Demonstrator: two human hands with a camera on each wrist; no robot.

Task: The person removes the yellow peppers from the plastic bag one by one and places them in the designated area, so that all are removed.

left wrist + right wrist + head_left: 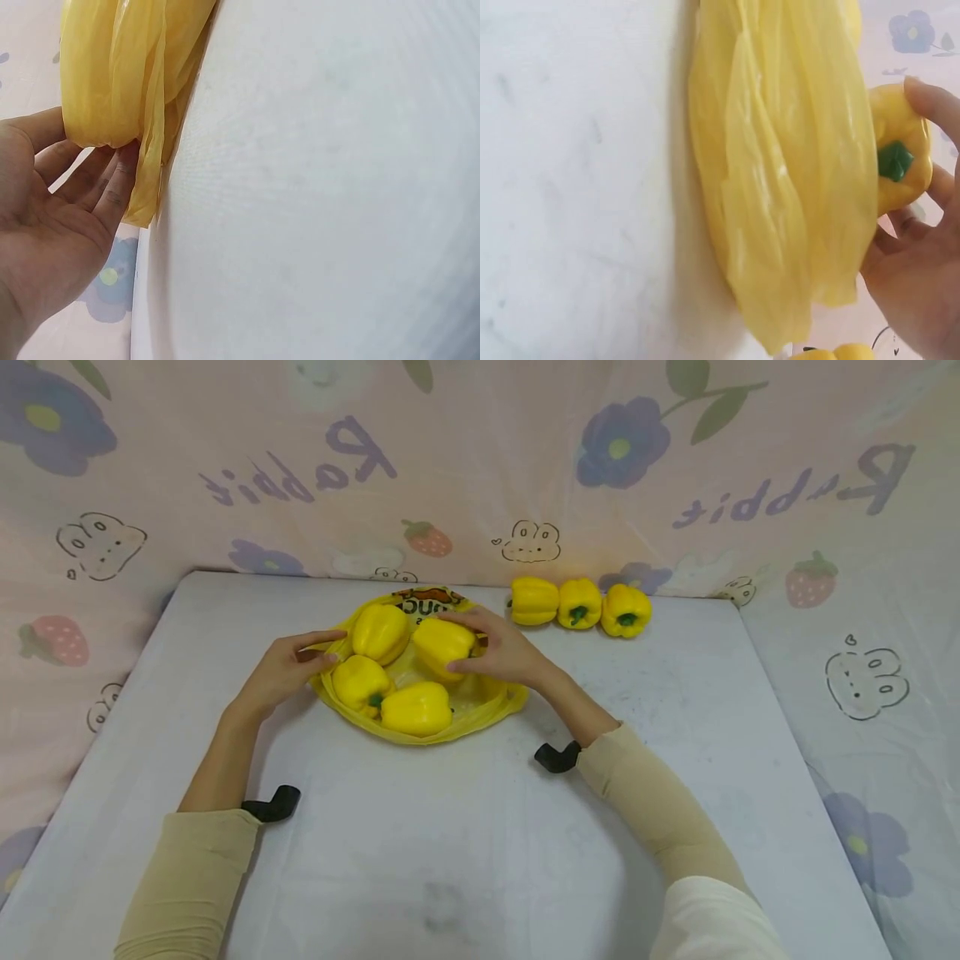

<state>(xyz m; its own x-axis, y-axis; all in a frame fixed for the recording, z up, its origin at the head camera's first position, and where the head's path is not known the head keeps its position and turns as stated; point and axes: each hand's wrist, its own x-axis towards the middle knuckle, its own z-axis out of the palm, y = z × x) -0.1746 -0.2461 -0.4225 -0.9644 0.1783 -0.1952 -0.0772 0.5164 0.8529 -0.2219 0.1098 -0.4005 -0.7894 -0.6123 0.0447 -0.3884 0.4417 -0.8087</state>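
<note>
A yellow plastic bag [480, 720] lies with its mouth spread wide, dark print on its far side. Inside are a blocky bell pepper [380, 635] at the back left, another pepper [360, 682] at the left and one more [417, 709] at the front. My right hand [498, 647] grips a yellow bell pepper [442, 647] between thumb and fingers, over the bag's right part; its green stem end [895, 160] shows in the right wrist view. At the bag's left rim, my left hand [281, 668] holds the plastic edge [105, 135] between thumb and fingers.
Three more yellow bell peppers [579, 603] stand in a row at the back right of the white table [420, 860]. Behind the table hangs a printed cloth [480, 468]. Black curved pieces [273, 804] stick out at both wrists.
</note>
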